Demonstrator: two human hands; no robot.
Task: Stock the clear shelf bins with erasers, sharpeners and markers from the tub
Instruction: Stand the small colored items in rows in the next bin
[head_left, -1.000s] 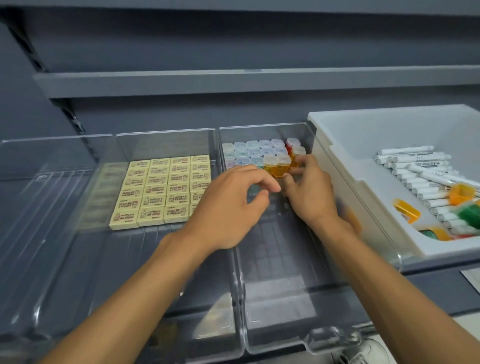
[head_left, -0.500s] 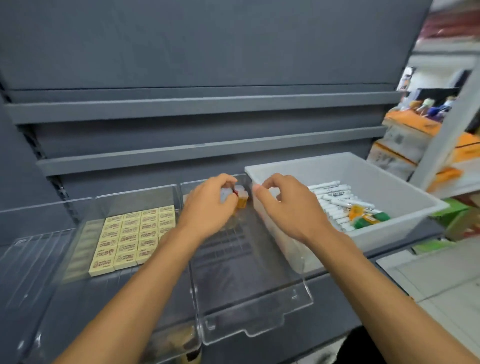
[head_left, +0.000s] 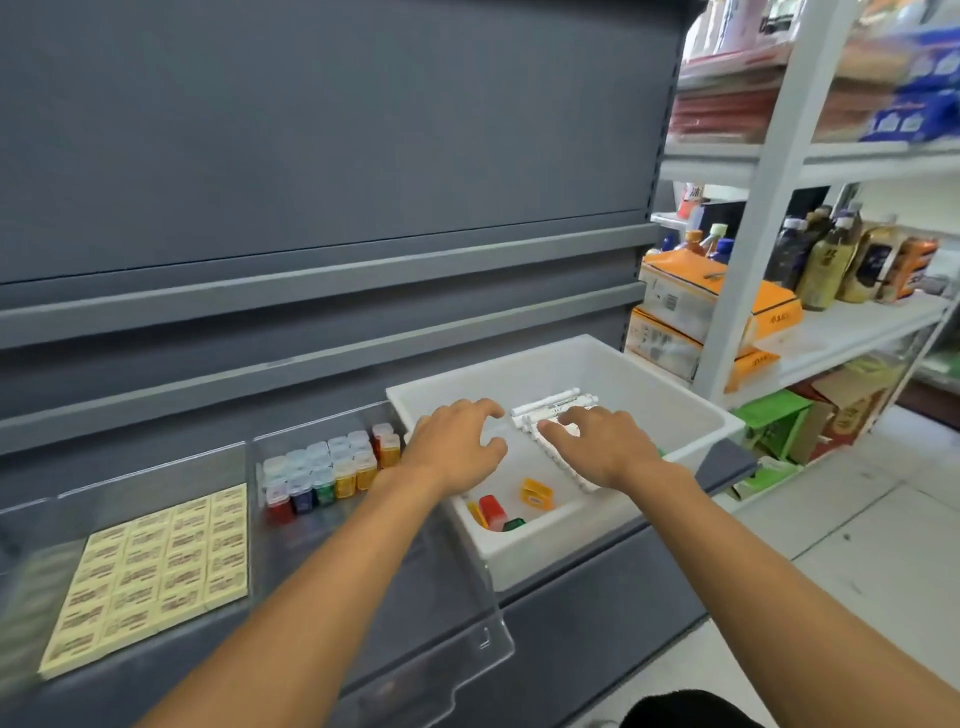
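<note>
Both empty hands, left hand (head_left: 457, 447) and right hand (head_left: 602, 447), hover over the tub (head_left: 691, 415).

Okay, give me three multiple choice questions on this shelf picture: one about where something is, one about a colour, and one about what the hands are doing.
1. Where do the white markers lie?
A. In the white tub
B. In a wire basket
C. In a paper bag

2. What colour is the loose sharpener nearest the markers?
A. Blue
B. Yellow
C. Black

3. What state are the left hand and right hand in?
A. Both open over the tub, holding nothing
B. Both clenched into fists
C. Each holding scissors

Answers:
1 A: the markers lie side by side on the tub's floor.
2 B: it is yellow and lies just left of the marker row.
3 A: the fingers are spread and there is nothing in either grip.
</note>
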